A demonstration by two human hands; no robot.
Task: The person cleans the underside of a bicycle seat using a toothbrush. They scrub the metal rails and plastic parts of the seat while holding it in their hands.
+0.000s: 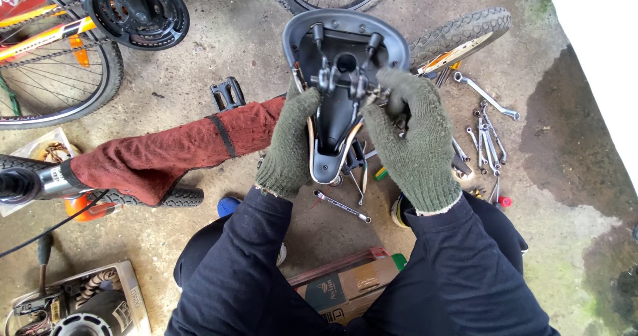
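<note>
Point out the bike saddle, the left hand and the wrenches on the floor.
bike saddle [339,120], head view, black underside shell.
left hand [290,143], head view, back of the green glove.
wrenches [488,143], head view, shafts of the cluster.

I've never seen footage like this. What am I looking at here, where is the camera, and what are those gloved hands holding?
There is one picture, taken by a camera worn on a person's head, looking down at their own hands. No machine is involved. Both hands wear green knitted gloves over dark sleeves. The left hand and the right hand hold a bicycle saddle upside down, so you see its black underside, metal rails and clamp. The right fingers sit at the clamp. Below is a rough concrete floor. On it lie several wrenches, a red cloth draped over part of a bicycle, wheels at the top and left, and a cardboard box near the person's legs.
</note>
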